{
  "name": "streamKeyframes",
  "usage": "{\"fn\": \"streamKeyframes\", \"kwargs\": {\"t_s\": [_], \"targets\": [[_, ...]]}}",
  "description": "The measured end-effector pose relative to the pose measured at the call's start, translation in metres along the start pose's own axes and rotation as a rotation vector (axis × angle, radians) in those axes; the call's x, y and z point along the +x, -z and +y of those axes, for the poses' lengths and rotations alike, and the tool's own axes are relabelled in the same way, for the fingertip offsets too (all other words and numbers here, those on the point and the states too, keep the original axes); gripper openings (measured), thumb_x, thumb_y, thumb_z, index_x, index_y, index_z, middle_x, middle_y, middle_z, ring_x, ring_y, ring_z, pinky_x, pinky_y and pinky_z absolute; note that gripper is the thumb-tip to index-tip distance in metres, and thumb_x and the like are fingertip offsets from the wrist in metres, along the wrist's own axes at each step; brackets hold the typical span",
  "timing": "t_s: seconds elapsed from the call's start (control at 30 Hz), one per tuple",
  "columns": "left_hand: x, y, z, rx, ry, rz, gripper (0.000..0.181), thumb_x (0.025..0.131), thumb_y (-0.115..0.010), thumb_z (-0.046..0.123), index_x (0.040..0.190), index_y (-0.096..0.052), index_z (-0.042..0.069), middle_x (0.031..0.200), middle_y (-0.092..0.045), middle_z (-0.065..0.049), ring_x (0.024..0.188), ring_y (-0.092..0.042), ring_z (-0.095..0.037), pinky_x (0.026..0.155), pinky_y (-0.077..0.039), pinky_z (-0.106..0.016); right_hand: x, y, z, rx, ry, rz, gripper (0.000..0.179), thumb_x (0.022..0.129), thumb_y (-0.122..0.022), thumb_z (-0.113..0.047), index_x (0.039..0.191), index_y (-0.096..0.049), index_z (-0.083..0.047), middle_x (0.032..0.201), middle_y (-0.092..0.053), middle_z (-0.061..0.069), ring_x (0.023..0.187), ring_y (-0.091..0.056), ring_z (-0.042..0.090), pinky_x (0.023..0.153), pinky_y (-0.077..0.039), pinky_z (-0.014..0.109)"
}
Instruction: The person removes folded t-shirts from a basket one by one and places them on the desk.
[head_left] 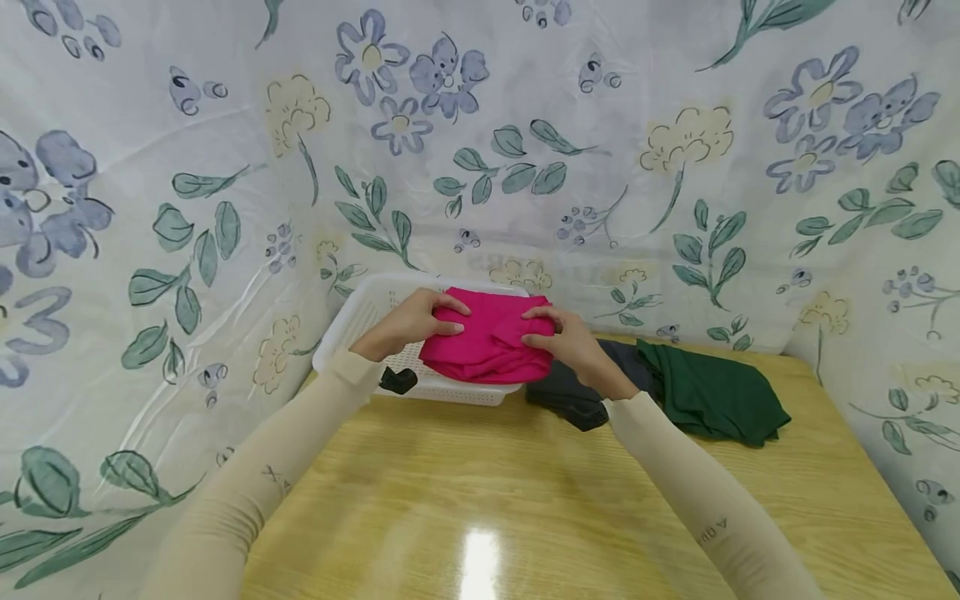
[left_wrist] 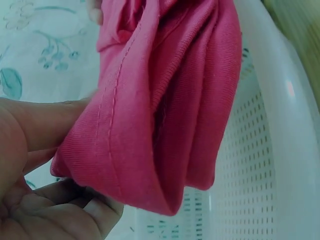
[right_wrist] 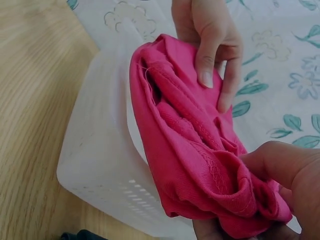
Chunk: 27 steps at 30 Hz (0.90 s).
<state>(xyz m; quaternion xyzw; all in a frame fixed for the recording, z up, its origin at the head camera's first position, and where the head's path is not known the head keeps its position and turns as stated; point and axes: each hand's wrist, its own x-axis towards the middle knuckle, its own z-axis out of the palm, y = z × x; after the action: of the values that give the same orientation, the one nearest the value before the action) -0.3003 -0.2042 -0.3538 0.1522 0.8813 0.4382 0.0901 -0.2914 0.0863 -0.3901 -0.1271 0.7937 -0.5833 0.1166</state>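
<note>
A bright pink folded garment (head_left: 487,337) is held up between both hands over a white plastic basket (head_left: 352,312). My left hand (head_left: 412,321) pinches its left end, thumb on the near face. At its right end my right hand (head_left: 566,337) grips the cloth with thumb and fingers. In the left wrist view the pink cloth (left_wrist: 140,110) shows several stacked layers and a stitched seam. The right wrist view shows the cloth (right_wrist: 190,135) with its folded edges bunched near the right thumb.
Right of the basket, a dark grey cloth (head_left: 555,392) lies on the wooden table (head_left: 450,467). Beside it is a dark green cloth (head_left: 720,396). Floral sheeting (head_left: 465,192) hangs behind the table and along its sides.
</note>
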Motion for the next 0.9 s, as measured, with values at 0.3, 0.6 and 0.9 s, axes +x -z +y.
{"fn": "streamKeyframes", "kwargs": {"t_s": [0.3, 0.6, 0.9], "targets": [[0.000, -0.017, 0.010, -0.009, 0.006, -0.007, 0.031, 0.095, -0.074, 0.009, 0.126, -0.073, 0.006, 0.134, -0.058, -0.016, 0.118, -0.049, -0.028, 0.084, -0.050, -0.032, -0.013, 0.013, 0.009, 0.024, -0.020, 0.014, 0.039, 0.096, -0.077, -0.020, 0.133, -0.064, -0.019, 0.118, -0.063, 0.011, 0.091, -0.062, 0.023, 0.077, -0.056, 0.033], [0.003, -0.033, 0.023, 0.017, -0.026, -0.019, 0.030, 0.095, -0.075, 0.011, 0.124, -0.075, 0.010, 0.134, -0.059, -0.013, 0.118, -0.051, -0.027, 0.085, -0.051, -0.032, -0.032, 0.031, 0.012, -0.021, -0.033, 0.024, 0.043, 0.097, -0.076, -0.025, 0.137, -0.061, -0.021, 0.133, -0.056, 0.011, 0.095, -0.058, 0.024, 0.077, -0.051, 0.031], [0.007, -0.052, 0.032, -0.018, -0.071, -0.057, 0.028, 0.094, -0.076, 0.010, 0.122, -0.076, 0.010, 0.129, -0.062, -0.010, 0.114, -0.052, -0.025, 0.082, -0.051, -0.030, -0.050, 0.048, 0.024, -0.057, 0.001, 0.039, 0.044, 0.098, -0.074, -0.023, 0.140, -0.060, -0.016, 0.119, -0.059, 0.011, 0.090, -0.053, 0.023, 0.071, -0.047, 0.028]]}}
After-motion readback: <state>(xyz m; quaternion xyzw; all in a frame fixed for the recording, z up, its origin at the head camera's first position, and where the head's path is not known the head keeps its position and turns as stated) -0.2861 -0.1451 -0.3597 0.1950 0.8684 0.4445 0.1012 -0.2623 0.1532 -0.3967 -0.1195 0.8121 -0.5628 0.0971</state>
